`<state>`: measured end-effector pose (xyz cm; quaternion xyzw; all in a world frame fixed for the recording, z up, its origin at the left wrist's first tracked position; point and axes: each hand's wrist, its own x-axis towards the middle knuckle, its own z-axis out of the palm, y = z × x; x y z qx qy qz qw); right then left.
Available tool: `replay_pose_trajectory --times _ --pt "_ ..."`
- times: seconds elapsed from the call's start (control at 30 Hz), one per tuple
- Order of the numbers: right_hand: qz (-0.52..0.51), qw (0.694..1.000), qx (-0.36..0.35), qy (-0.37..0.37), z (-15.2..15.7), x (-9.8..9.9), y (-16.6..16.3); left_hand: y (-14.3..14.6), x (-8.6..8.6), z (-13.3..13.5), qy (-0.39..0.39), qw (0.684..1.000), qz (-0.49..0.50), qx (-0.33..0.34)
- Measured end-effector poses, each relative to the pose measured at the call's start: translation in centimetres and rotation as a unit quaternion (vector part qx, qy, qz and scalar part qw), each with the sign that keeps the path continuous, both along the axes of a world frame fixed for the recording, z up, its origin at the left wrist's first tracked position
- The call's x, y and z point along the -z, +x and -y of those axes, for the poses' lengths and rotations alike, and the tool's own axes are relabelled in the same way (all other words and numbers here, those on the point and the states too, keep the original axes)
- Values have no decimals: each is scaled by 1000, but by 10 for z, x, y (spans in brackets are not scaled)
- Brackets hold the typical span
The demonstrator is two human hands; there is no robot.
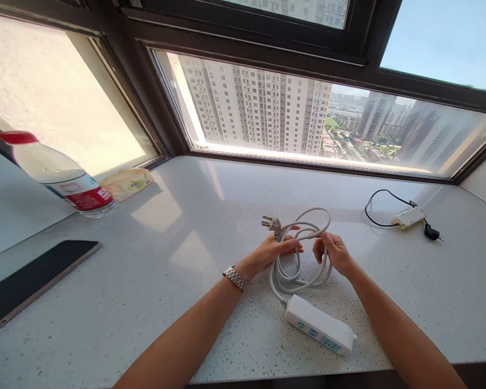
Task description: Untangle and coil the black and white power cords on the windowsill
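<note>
Looking down from a big window [267, 108] full of tower blocks, I've got a wide white speckled countertop [166, 302] in front of me, and everything sits on it. Far left lies a flat dark board [28, 281], partly cut off by the edge of the view. Behind it, near the side pane, is a plastic water bottle [60, 175] with a red cap and red label.

The main thing is dead centre: a white cord [281, 275] wound into a loose coil of several loops, lying on the counter between my two hands. It runs out of the near end of the coil into a white power strip [319, 327], which lies flat close to the front edge with its sockets facing up.

My left hand [273, 251] has its fingers wrapped around the loops on the left side of the coil. My right hand [334, 251] is pinching the loops on the right side, so both hands are gripping the cord, close together but not touching.

Well off to the right there's a small white box [409, 218] with a thin black cable [375, 208] curling behind it. Back on the left, a yellowish packet [127, 182] lies just beside the bottle. The cord's plug [270, 222] sticks up just above my left fingers, prongs pointing left. Smallest bit: a metal watch [235, 277] on my left wrist.
</note>
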<state>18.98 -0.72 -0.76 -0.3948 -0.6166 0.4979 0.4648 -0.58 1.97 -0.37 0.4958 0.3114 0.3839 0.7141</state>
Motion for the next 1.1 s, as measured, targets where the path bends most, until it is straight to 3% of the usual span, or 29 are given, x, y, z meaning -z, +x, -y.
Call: replay_pose_trajectory --times 0.17,0.3,0.43,0.5,0.57,0.7,0.83,1.1 --pt "131 988 86 -5 -6 5 9 5 7 -4 89 975 -179 -99" --pt "316 930 164 90 12 -9 5 9 8 -5 127 927 -300 -185" --pt "470 846 26 249 44 -18 -25 12 7 -7 190 866 -390 -249" --pt "508 816 -42 273 55 -16 -41 11 6 -9 212 825 -455 -258" --pt "529 808 -68 250 58 -14 -51 9 5 -11 221 786 -533 -224" --pt "533 833 -86 122 49 -14 -51 8 4 -10 289 734 -606 -99" --pt "528 841 -90 75 42 -16 -40 8 7 -8 344 719 -603 -32" --pt "562 813 -142 49 40 -24 7 5 4 3 437 705 -557 53"
